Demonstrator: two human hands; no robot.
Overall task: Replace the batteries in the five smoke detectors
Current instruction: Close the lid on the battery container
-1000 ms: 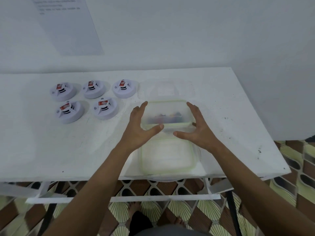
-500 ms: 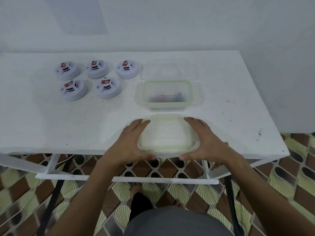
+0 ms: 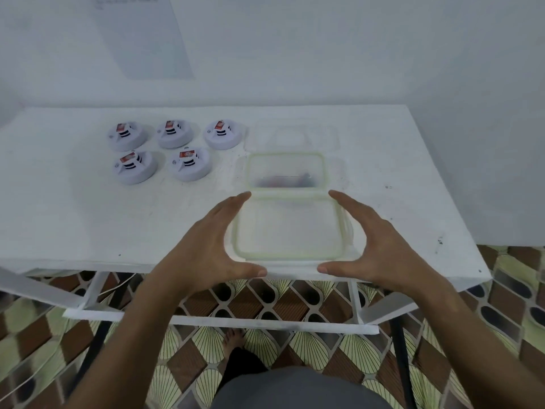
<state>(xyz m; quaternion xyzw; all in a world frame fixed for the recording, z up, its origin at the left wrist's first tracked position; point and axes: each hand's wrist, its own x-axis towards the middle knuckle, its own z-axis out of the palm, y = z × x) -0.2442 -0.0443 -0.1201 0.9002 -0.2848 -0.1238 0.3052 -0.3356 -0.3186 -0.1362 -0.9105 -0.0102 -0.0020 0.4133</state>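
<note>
While bent over the white table, holds both hands out flat above its near edge, palms facing each other across a clear lid with a pale green seal. Left hand at nine o'clock of the lid: fingers straight and together, thumb spread toward the lid's near left corner, nothing gripped. Right hand at three o'clock, mirrored: fingers straight, thumb pointing in along the near edge, nothing gripped. Cannot tell whether any fingertip touches the lid's rim or only lies just beside it.

Lies flat, that lid, close to the table's front edge. At twelve o'clock of it, touching or nearly so, stands an open clear container with the same green rim; inside, a few small dark and reddish things, too blurred to name. Farther along at twelve o'clock, a second clear plastic piece, faint against the tabletop.

At ten o'clock of the lid, well apart from both hands, sit five smoke detectors, white, round, each with a red label on top. Back row of three. Front row of two.

On the wall at eleven o'clock, hangs a sheet of paper, print unreadable. Below the table, patterned floor tiles and a bare foot.
</note>
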